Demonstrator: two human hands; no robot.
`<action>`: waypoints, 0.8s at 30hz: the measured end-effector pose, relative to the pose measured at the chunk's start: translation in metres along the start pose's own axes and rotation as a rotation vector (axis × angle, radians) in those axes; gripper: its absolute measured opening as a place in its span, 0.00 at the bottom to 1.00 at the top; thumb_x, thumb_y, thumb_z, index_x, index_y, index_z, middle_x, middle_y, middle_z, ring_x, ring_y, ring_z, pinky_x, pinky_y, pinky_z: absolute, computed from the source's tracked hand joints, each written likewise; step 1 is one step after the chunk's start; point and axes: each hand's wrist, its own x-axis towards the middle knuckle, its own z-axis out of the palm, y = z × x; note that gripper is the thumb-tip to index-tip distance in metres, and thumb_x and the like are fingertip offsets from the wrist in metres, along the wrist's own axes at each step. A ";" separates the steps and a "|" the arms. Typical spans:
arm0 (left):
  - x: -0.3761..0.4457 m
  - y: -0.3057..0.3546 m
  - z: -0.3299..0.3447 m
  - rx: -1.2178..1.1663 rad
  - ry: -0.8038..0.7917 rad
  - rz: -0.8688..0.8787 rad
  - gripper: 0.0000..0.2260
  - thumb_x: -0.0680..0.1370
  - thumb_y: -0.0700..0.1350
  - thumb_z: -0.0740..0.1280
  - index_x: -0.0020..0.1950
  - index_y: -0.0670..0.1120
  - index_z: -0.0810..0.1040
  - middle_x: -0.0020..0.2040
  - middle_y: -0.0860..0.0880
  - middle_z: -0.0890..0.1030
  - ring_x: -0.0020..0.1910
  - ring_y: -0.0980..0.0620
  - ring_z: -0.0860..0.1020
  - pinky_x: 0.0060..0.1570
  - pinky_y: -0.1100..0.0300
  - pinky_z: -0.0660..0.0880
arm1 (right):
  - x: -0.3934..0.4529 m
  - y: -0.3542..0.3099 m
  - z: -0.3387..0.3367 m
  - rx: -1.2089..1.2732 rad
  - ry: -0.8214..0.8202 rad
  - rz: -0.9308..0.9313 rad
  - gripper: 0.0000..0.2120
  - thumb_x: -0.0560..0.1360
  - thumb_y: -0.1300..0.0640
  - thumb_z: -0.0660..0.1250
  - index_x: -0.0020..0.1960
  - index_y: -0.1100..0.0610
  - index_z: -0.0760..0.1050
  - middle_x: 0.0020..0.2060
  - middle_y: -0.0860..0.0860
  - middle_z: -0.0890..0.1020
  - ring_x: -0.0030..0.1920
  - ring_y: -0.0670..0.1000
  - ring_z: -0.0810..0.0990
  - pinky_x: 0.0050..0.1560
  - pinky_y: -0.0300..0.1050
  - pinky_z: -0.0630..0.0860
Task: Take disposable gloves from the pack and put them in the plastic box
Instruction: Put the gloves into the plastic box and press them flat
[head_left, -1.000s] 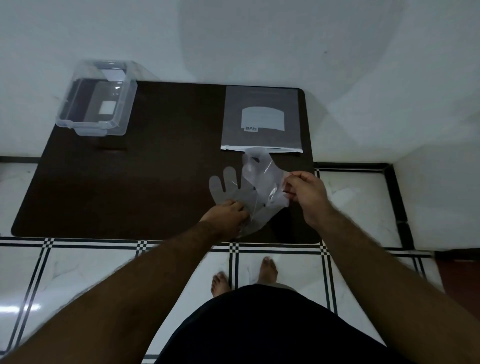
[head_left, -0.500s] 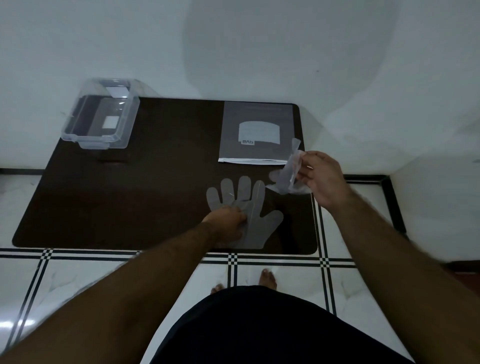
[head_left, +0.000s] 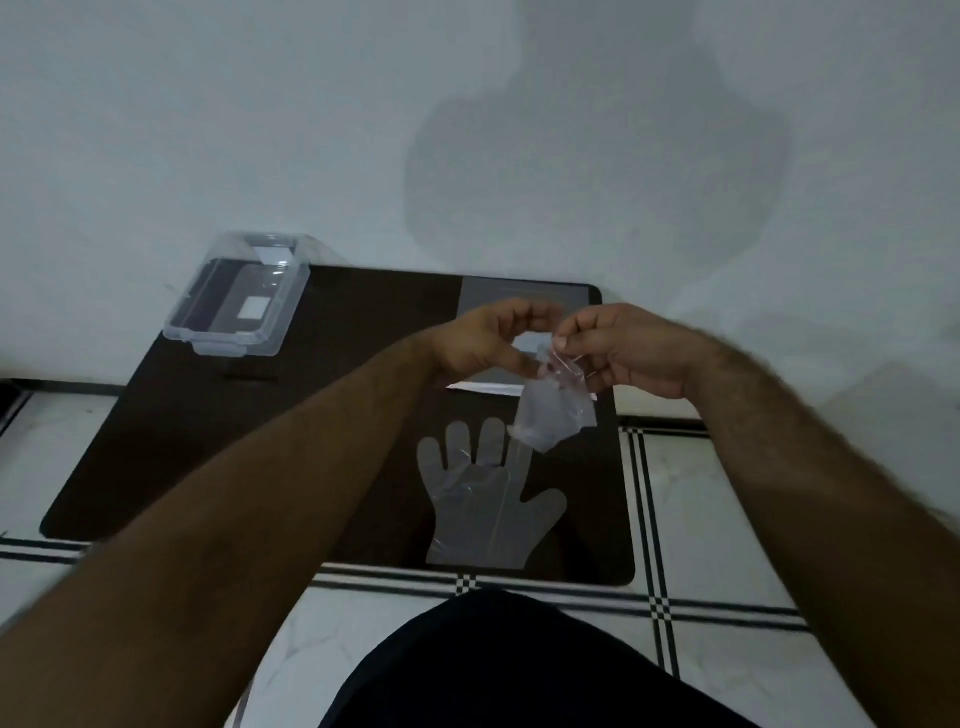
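A folded clear disposable glove (head_left: 553, 415) hangs in the air above the dark table (head_left: 322, 441). My right hand (head_left: 623, 351) pinches its top edge, and my left hand (head_left: 485, 340) pinches it too, from the left. A second clear glove (head_left: 483, 499) lies flat and spread on the table near the front edge, below both hands. The grey glove pack (head_left: 485, 293) lies at the back of the table, mostly hidden behind my hands. The clear plastic box (head_left: 241, 296) stands open at the table's back left corner, far from both hands.
The table stands against a white wall. White floor tiles with black checkered lines (head_left: 675, 519) surround it. My dark-clothed body (head_left: 519, 670) fills the bottom middle of the view.
My left hand has let go of the flat glove on the table and risen to the folded glove held by my right hand. The view has tilted up.
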 end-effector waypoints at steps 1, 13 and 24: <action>0.000 0.008 -0.004 -0.021 -0.067 0.008 0.29 0.72 0.33 0.78 0.72 0.44 0.77 0.66 0.46 0.84 0.68 0.47 0.81 0.70 0.47 0.77 | -0.001 -0.009 -0.002 -0.022 -0.019 -0.006 0.06 0.82 0.58 0.71 0.57 0.58 0.84 0.53 0.57 0.89 0.53 0.57 0.87 0.50 0.51 0.84; -0.022 0.017 -0.019 -0.350 0.319 0.114 0.03 0.81 0.35 0.73 0.48 0.41 0.84 0.44 0.43 0.83 0.44 0.47 0.81 0.51 0.53 0.80 | 0.009 -0.037 -0.015 -0.054 -0.032 -0.101 0.26 0.77 0.40 0.72 0.60 0.61 0.82 0.49 0.61 0.89 0.52 0.60 0.89 0.63 0.58 0.82; -0.063 0.023 -0.024 -0.288 0.556 0.099 0.04 0.83 0.37 0.70 0.53 0.35 0.81 0.42 0.46 0.84 0.41 0.53 0.83 0.44 0.61 0.80 | 0.044 -0.064 0.004 -0.271 -0.019 -0.310 0.05 0.78 0.60 0.77 0.52 0.60 0.86 0.45 0.58 0.89 0.43 0.53 0.87 0.56 0.53 0.83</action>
